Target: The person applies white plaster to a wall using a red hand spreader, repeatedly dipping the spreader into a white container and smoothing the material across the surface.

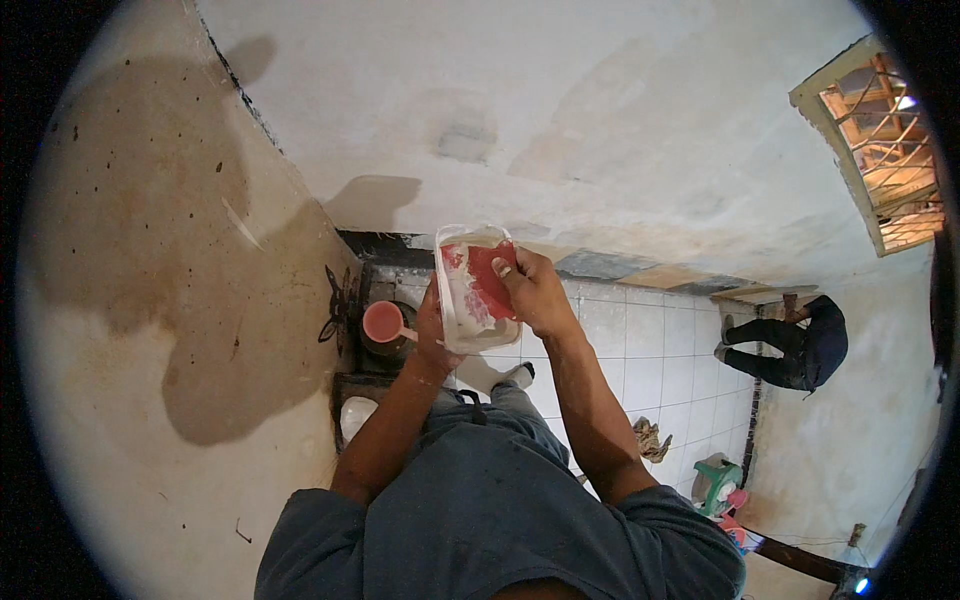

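A white plastic tub (448, 320) smeared with pale paste is held up in front of me. My left hand (433, 335) grips it along the left side. My right hand (535, 290) is closed on a red flat scraper (487, 280) inside the tub, thumb on its face, with pale paste on the red surface. Behind my left hand, lower down, a pink dipper (384, 321) rests on a dark round container (388, 348).
The tiled floor (630, 330) meets stained walls (150, 260). A co-worker (805, 350) in dark clothes crouches at the right. A crumpled brown cloth (650, 440), a green plastic stool (715, 485) and a white object (357, 415) lie lower down. A barred opening (875, 140) is upper right.
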Demonstrator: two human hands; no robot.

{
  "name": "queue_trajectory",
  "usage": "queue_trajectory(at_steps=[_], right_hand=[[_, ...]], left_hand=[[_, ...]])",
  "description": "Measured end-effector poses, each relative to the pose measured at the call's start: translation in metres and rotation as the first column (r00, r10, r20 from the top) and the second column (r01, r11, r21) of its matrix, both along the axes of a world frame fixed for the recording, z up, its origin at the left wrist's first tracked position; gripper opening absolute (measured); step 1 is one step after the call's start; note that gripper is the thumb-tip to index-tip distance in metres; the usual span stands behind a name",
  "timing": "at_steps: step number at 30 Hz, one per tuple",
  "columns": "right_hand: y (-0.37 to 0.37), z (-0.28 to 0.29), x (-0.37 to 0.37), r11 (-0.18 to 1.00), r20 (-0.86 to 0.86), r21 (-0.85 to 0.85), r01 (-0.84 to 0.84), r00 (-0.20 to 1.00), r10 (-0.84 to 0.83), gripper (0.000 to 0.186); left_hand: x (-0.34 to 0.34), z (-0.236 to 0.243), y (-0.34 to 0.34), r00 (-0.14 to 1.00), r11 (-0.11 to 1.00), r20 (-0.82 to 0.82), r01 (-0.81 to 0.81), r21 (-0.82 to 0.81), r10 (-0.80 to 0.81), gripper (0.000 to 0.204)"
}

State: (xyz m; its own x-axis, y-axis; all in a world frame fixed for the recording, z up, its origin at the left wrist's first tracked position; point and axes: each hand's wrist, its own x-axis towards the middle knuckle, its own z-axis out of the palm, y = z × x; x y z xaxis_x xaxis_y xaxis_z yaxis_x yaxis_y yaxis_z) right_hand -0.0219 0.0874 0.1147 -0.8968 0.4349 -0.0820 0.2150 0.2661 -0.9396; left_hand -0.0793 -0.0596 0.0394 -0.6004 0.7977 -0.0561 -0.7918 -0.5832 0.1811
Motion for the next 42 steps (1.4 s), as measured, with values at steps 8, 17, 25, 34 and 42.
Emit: queue_trajectory(at_steps=[8, 17, 25, 34, 42], right_hand=[[0.015, 0.011, -0.001, 0.808, -0.078, -0.586, 0.066, 0.988, -0.137, 0.021], [0.020, -0.006, 0.014, 0.756, -0.062, -0.646, 0.102, 0.981, -0.185, 0.016], [0.017, -0.018, 0.037, 0.619, -0.054, -0.782, 0.072, 0.982, -0.183, 0.016], [0.041, -0.050, 0.053, 0.464, -0.033, -0.874, 0.144, 0.935, -0.352, 0.008], [0.120, -0.173, 0.028, 0.346, 0.066, -0.890, 0.299, 0.832, -0.550, 0.008]], left_hand=[[0.002, 0.005, -0.001, 0.995, 0.997, -0.089, -0.046, -0.056, 0.041, 0.054], [-0.008, 0.001, -0.005, 0.998, 0.996, 0.051, 0.025, 0.083, -0.030, 0.065], [-0.001, 0.005, -0.014, 0.996, 0.999, 0.089, -0.005, 0.043, 0.001, 0.065], [0.004, -0.046, -0.009, 0.992, 0.998, 0.126, -0.007, 0.058, 0.000, 0.074], [0.000, -0.060, -0.017, 0.975, 0.909, 0.051, -0.184, -0.374, 0.218, 0.067]])
